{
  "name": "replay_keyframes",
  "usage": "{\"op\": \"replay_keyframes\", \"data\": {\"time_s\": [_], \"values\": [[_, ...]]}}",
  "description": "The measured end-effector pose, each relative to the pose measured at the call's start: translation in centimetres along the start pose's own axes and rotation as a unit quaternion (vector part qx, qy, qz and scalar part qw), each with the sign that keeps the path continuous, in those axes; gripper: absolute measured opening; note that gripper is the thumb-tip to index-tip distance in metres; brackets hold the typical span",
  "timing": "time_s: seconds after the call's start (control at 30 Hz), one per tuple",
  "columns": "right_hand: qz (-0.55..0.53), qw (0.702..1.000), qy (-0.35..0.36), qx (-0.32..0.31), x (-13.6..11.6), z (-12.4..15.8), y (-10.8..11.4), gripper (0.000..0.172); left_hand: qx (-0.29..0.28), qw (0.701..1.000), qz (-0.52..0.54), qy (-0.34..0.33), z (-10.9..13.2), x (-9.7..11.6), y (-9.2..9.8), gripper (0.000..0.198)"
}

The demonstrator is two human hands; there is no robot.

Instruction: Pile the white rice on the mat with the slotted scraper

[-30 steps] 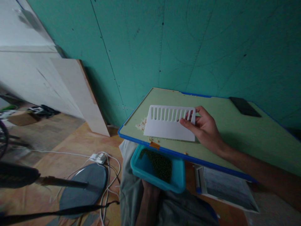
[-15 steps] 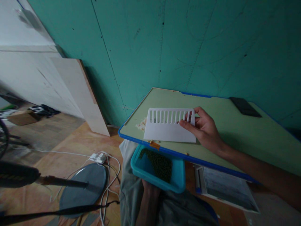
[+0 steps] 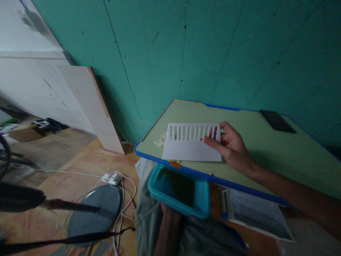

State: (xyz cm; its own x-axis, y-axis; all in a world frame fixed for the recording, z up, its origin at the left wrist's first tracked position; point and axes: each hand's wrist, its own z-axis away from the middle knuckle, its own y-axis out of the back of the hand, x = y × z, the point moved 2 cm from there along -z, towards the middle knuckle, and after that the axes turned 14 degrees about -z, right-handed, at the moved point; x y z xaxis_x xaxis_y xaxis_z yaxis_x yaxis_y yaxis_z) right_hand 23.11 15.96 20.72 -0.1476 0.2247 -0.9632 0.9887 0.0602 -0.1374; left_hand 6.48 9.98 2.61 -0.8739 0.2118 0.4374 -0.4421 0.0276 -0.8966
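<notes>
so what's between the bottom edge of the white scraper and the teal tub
In the head view, the table's blue rim with an orange tab lies between the white scraper and the teal tub.

The left hand [image 3: 166, 209] is mostly hidden under the blue tub [image 3: 178, 192]; its grip cannot be told.
</notes>
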Motion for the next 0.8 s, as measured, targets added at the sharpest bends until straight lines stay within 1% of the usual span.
{"op": "replay_keyframes", "data": {"time_s": [0.03,0.17,0.3,0.47,0.6,0.73,0.8], "values": [[-0.002,1.0,0.001,0.0,0.0,0.0,0.0,0.046,0.0,1.0,-0.003,0.0,0.0,0.0,-0.1,0.049],[-0.011,1.0,-0.006,-0.002,-0.1,0.0,0.0,0.047,-0.004,1.0,0.01,-0.008,0.1,0.3,-1.1,0.05],[-0.015,1.0,-0.011,-0.009,-0.1,0.0,-0.1,0.046,-0.015,1.0,0.018,0.009,0.4,0.7,-1.9,0.049],[-0.013,1.0,-0.016,-0.004,-0.1,0.1,-0.1,0.047,-0.013,0.999,0.045,0.003,0.4,0.5,-1.4,0.048],[-0.015,1.0,-0.017,-0.008,-0.1,0.1,-0.1,0.047,-0.01,1.0,0.025,-0.008,0.3,0.4,-0.8,0.051],[-0.013,1.0,-0.014,-0.014,0.0,0.1,0.0,0.045,-0.023,1.0,0.012,-0.014,0.3,0.4,-0.5,0.046],[-0.012,1.0,-0.011,-0.017,0.0,0.1,0.0,0.045,-0.002,1.0,0.012,-0.004,0.3,0.4,-0.4,0.047]]}}
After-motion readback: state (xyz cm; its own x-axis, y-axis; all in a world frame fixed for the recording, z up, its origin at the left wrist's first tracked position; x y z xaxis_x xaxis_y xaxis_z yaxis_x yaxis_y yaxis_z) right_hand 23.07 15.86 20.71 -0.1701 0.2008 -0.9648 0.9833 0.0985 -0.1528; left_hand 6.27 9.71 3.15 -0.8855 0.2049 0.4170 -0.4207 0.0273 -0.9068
